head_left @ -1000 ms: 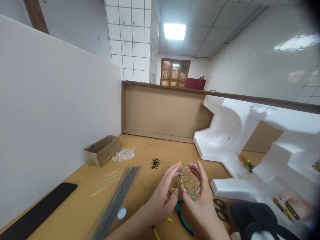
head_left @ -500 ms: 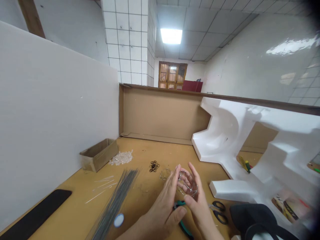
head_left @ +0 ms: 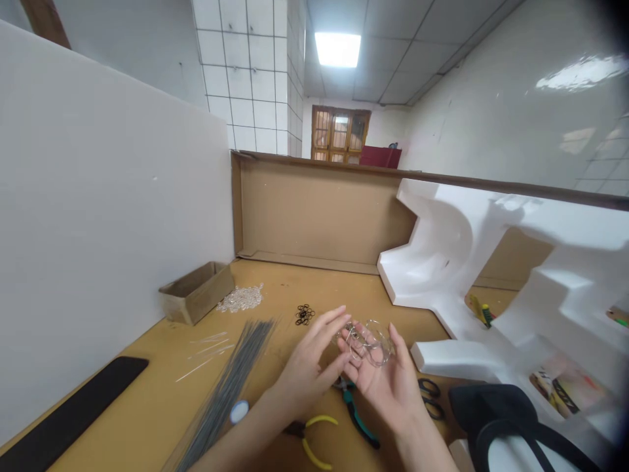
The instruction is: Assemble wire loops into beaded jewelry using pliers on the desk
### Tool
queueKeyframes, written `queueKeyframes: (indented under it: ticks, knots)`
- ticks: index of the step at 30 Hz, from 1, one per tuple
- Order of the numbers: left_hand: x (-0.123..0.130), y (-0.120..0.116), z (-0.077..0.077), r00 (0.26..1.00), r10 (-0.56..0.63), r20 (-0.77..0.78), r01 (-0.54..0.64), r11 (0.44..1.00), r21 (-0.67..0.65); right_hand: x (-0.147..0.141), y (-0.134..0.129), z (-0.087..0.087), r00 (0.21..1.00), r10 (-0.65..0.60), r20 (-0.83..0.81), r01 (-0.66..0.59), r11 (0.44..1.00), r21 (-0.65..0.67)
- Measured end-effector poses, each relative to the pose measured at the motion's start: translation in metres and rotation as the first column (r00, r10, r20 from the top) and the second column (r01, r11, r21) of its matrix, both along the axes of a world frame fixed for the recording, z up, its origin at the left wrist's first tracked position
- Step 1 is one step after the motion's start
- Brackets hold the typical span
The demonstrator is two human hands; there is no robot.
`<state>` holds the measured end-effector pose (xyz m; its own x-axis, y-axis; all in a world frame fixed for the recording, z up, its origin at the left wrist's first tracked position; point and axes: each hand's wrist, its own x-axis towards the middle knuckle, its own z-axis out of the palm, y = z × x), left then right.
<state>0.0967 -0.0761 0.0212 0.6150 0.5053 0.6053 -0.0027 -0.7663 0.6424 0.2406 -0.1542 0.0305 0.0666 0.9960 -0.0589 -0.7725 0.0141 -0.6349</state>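
My right hand lies palm up with its fingers loosely curled, cradling several thin silvery wire loops. On its left, my left hand has its fingers stretched out and its thumb apart, the fingertips at the left edge of the loops. Beneath the hands, teal-handled pliers rest on the table. A yellow-handled tool lies partly under my left forearm. Black scissors are just right of my right wrist. Beyond my left hand sits a small heap of black rings.
A bundle of grey wires lies left, beside a white round disc. Farther back are a pile of clear small pieces and a cardboard box. White moulded foam stands right; a black strip lies far left.
My hands have parted from a cupped pose; the right palm has turned up with the wire loops, the left has shifted left. The yellow-handled tool has come into view.
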Motion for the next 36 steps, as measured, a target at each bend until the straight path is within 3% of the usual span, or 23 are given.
queueKeyframes:
  ticks: [6,9,14,18,20,24,28,36]
  knots:
    - [0.003,0.003,0.0,0.998,-0.017,-0.054,0.027,0.981,0.195,-0.009,0.003,-0.005,0.997,0.023,0.075,-0.023,1.0,0.0]
    - [0.003,0.006,0.003,0.994,-0.041,-0.099,0.06,0.978,0.199,-0.01,0.004,-0.007,0.991,0.057,0.12,-0.058,0.998,0.003]
    - [0.001,0.013,0.007,1.0,0.001,-0.006,-0.001,1.0,-0.018,-0.002,0.002,-0.008,0.986,0.089,0.138,-0.09,0.996,0.0]
    - [0.002,0.016,0.004,0.999,0.02,0.026,-0.014,0.977,-0.211,0.003,0.001,-0.007,0.98,0.105,0.17,-0.105,0.994,-0.006]
    - [0.003,0.018,0.002,0.999,-0.034,0.036,0.045,0.93,-0.366,0.003,0.001,-0.007,0.975,0.105,0.193,-0.104,0.994,-0.014]
    - [0.004,0.021,0.0,0.987,-0.136,0.084,0.159,0.779,-0.607,0.004,0.003,-0.008,0.968,0.107,0.225,-0.103,0.994,-0.03]
    - [0.003,0.023,0.003,0.98,-0.162,0.113,0.195,0.719,-0.667,0.007,0.007,-0.011,0.965,0.135,0.227,-0.129,0.991,-0.042]
    - [0.002,0.015,0.005,0.985,-0.108,0.135,0.169,0.774,-0.61,0.013,0.008,-0.014,0.93,0.094,0.354,-0.097,0.995,-0.011]
